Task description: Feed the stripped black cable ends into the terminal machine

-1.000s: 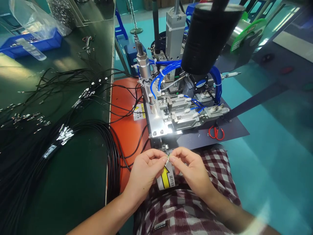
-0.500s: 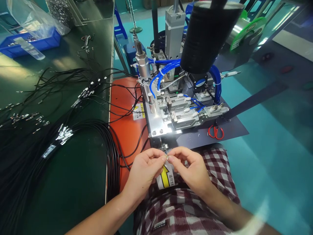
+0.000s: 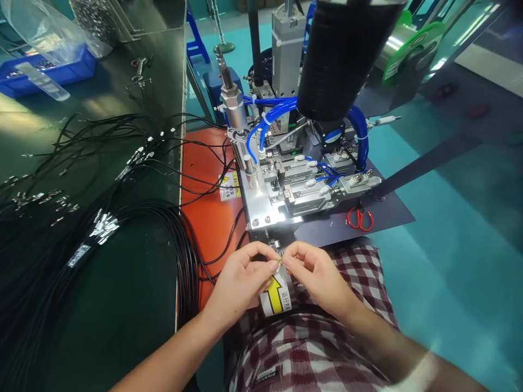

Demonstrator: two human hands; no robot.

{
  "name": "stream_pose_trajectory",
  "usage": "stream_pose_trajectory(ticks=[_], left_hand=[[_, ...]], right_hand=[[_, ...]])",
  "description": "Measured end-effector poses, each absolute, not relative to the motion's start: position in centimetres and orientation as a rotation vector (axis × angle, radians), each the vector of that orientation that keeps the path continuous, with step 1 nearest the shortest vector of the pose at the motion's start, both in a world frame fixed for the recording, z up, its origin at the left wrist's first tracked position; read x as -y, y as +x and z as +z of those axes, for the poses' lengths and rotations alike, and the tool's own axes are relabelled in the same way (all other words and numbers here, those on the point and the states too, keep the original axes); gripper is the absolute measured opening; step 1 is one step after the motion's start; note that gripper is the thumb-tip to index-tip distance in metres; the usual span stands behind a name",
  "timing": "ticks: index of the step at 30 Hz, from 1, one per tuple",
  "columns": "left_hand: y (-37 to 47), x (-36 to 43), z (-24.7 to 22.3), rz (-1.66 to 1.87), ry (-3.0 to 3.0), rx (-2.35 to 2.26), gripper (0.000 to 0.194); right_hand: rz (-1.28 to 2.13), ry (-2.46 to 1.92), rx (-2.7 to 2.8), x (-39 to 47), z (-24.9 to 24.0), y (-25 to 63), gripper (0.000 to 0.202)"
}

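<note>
Pinching a tiny part [image 3: 280, 261]: our left hand [image 3: 242, 279], right hand [image 3: 317, 273] | handling unfinished, we judge | cables [image 3: 186, 261] lie gathered nearby

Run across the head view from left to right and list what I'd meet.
Blue bin, left hand, tiny pinched part, right hand, red-handled scissors, green-rimmed spool.
</note>
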State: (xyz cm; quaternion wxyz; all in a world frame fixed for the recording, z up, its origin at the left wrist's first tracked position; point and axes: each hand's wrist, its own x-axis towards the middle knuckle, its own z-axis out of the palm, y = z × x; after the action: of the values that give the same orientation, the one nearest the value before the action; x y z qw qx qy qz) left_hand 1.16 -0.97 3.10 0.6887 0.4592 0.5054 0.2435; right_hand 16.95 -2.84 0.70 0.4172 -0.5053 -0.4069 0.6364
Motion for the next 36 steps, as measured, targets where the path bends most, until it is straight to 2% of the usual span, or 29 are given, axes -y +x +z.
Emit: stream_pose_trajectory(ticks=[4, 8, 14, 20, 36], left_hand=[[0.5, 0.6, 3.2, 0.652, 1.693, -1.257, 0.007], [-0.3, 0.1, 2.0, 0.69, 2.099, -1.179, 0.02], [-1.0, -0.5, 0.7, 0.492, 2.452, -1.08, 0.035], [-1.0, -0.7, 0.7, 0.352, 2.588, -1.104, 0.035], [-1.1, -0.5, 0.1, 0.346, 2.585, -1.125, 0.034]], right_hand=[[1.531, -1.308, 1.089, 2.0, 0.2, 17.3, 0.025], [1.5, -1.345, 1.149, 0.8, -0.8, 17.8, 0.022], [1.524, -1.354, 1.157, 0.0, -1.7, 18.0, 0.023], [1.531, -1.373, 1.145, 0.0, -2.1, 18.0, 0.023], [1.402, -1.358, 1.277, 0.4, -3.3, 18.0, 0.017]])
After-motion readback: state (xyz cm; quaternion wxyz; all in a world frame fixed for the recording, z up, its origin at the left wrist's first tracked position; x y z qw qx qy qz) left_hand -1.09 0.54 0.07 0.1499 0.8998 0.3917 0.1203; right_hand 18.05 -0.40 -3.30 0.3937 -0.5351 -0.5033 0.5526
